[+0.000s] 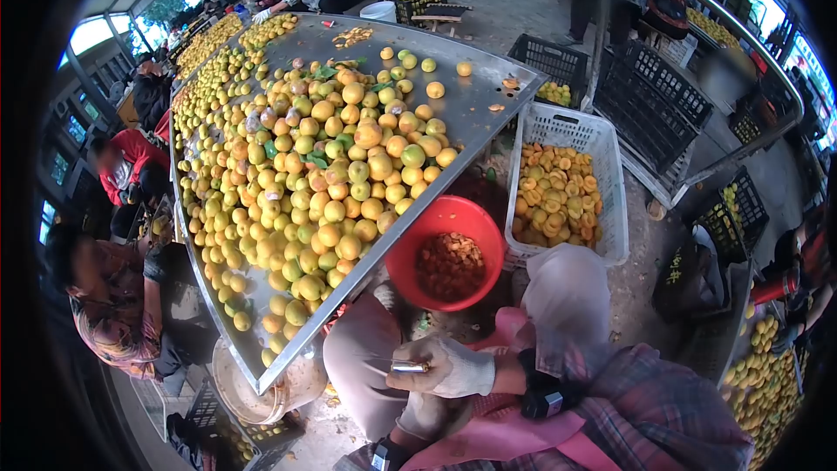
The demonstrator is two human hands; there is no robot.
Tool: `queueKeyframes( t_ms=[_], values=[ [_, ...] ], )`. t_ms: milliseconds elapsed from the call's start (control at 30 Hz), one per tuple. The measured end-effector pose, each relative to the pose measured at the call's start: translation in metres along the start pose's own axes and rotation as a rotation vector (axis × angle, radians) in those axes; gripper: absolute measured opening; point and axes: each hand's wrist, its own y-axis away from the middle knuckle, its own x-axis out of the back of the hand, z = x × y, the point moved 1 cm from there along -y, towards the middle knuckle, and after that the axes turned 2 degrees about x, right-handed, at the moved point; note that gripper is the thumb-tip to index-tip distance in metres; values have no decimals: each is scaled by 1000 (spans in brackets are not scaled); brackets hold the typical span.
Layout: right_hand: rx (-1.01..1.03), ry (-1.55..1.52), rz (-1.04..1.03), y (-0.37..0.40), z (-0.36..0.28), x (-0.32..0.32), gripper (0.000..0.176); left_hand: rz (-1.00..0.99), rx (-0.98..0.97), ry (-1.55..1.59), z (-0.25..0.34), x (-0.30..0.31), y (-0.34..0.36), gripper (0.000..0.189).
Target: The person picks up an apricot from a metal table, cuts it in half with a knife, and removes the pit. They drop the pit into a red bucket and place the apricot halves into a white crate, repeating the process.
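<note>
My right hand point(452, 368), in a white knit glove, is closed around a small silver metal tool point(410, 366) whose thin tip points left. My left hand point(429, 414), gloved too, lies just below it over my lap; its fingers are mostly hidden. In front of my knees stands a red basin point(404, 255) with orange fruit pieces point(451, 262) at the bottom. To its right, a white plastic crate point(613, 179) holds many halved yellow fruits point(555, 196). Whole apricot-like fruits point(336, 183) are heaped on the metal table point(418, 51).
The table's raised metal edge point(375, 257) slants down to a corner near my left knee. A white bucket point(247, 388) stands under that corner. Black crates point(649, 109) are stacked at right behind a metal rail point(741, 153). A person point(122, 305) sits at the left side.
</note>
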Motion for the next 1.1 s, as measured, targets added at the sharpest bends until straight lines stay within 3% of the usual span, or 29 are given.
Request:
queueKeyframes(
  t_ms=[200, 367, 400, 433, 467, 500, 567, 600, 633, 733, 800, 833, 900, 967, 1033, 1100],
  values=[
    [33, 212, -49, 2, -5, -3, 32, -82, -173, -798, 24, 7, 13, 40],
    [102, 155, 198, -6, 5, 12, 24, -261, -316, -1498, 41, -21, 13, 47],
    [44, -134, 339, -7, 11, 16, 21, -259, -235, -659, 27, -53, 22, 44],
    [-16, -429, 473, -8, 15, 17, 19, -259, -233, -658, 25, -67, 24, 44],
    [-114, -660, 454, -6, 6, 29, 18, -255, -219, -582, 25, -75, 27, 33],
    [-16, -567, 542, -4, -9, 29, 14, -246, -205, -504, 25, -76, 28, 25],
    [-47, -1291, 369, -6, -6, 43, 21, -283, -242, -597, 23, -71, 27, 36],
    [-131, -845, 632, -4, -25, 38, 23, -318, -271, -650, 22, -72, 26, 45],
    [-78, -1006, 603, -4, -9, 39, 25, -356, -303, -703, 23, -75, 26, 55],
    [-47, -897, 520, 0, 11, 46, 25, -355, -297, -887, 30, -78, 29, 62],
    [146, -1214, 228, 1, 23, 46, 19, -356, -295, -938, 28, -81, 28, 65],
    [136, -1221, 221, 4, 29, 46, 19, -387, -336, -916, 26, -85, 29, 65],
    [80, -1153, 342, 3, 20, 42, 24, -385, -309, -931, 31, -89, 36, 68],
    [-61, -625, 612, 6, -9, 34, 21, -424, -366, -925, 29, -82, 31, 62],
    [-42, -623, 625, 8, -24, 31, 24, -437, -513, -961, 25, -82, 27, 63],
    [8, -634, 576, 9, -20, 32, 24, -354, -517, -1061, 27, -74, 22, 54]
  ],
)
